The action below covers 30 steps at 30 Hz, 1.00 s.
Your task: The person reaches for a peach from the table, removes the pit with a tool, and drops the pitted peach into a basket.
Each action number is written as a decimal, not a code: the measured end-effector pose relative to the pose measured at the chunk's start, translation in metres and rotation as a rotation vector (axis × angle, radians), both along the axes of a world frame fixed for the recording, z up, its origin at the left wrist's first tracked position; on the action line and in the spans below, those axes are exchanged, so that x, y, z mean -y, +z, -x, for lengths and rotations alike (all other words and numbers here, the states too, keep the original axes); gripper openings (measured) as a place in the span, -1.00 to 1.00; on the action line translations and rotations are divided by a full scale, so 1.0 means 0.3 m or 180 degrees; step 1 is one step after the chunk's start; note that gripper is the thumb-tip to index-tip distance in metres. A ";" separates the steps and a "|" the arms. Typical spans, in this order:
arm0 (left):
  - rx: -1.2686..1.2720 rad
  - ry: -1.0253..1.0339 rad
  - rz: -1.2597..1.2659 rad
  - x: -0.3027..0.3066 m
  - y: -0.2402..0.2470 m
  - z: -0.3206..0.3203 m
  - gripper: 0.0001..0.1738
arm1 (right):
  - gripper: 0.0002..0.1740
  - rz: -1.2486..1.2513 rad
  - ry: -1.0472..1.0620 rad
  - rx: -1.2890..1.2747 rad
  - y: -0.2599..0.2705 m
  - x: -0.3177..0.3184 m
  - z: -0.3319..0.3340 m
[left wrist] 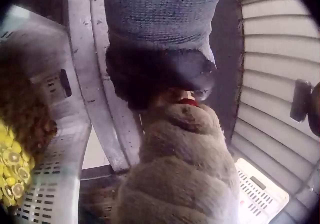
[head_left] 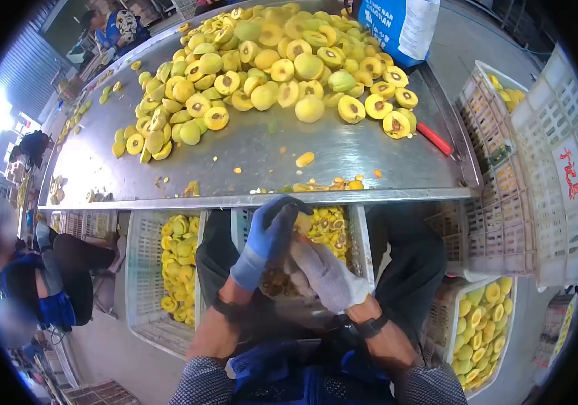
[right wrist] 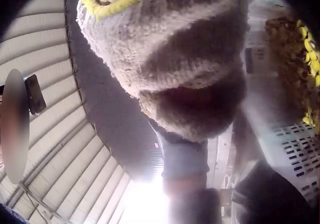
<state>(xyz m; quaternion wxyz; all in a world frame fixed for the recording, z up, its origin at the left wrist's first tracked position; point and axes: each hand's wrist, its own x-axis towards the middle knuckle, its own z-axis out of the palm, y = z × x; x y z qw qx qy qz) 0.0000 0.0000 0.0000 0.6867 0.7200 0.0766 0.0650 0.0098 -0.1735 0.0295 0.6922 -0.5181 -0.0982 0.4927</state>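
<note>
My left hand (head_left: 270,233), in a blue glove with dark fingers, grips a yellow peach half (head_left: 303,221), mostly hidden by the fingers. Up against it, my right hand (head_left: 326,273) in a whitish knit glove is curled round a red-handled tool (left wrist: 188,102). Only a bit of red shows at the fist in the left wrist view; the tool's working end is hidden. Both hands are just off the metal table's near edge, over a crate (head_left: 361,250) holding yellow peach halves and brown pits.
A large heap of halved peaches (head_left: 269,67) covers the back of the metal table (head_left: 235,158). Another red-handled tool (head_left: 435,138) lies at its right. Crates of peaches (head_left: 142,270) flank my legs, with stacked crates (head_left: 548,169) at right. A blue-and-white bag (head_left: 400,27) stands behind.
</note>
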 end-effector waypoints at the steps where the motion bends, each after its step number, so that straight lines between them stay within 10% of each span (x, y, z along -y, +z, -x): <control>1: -0.0092 -0.0308 0.0156 -0.014 0.010 -0.006 -0.54 | -0.50 -0.0064 0.0056 -0.0073 0.006 0.012 0.004; 14: -0.0533 -0.1313 0.0814 -0.028 0.022 -0.002 -0.63 | -0.48 0.0186 0.0258 -0.0057 -0.031 0.017 0.068; 18: -0.0475 -0.1179 0.0610 -0.010 0.037 0.007 -0.69 | -0.54 -0.0095 -0.0505 0.0832 -0.109 -0.010 0.123; 22: -0.0423 -0.1049 0.1086 0.011 0.024 0.029 -0.68 | -0.64 0.0425 0.0360 0.1195 -0.080 0.033 0.101; 26: -0.0208 -0.0572 0.0747 0.044 -0.028 0.065 -0.62 | -0.74 0.0358 -0.0487 0.3400 -0.042 0.052 0.138; 30: 0.0016 -0.0249 0.1389 0.083 0.005 0.074 -0.57 | -0.71 0.0009 -0.0394 0.2391 0.008 0.035 0.110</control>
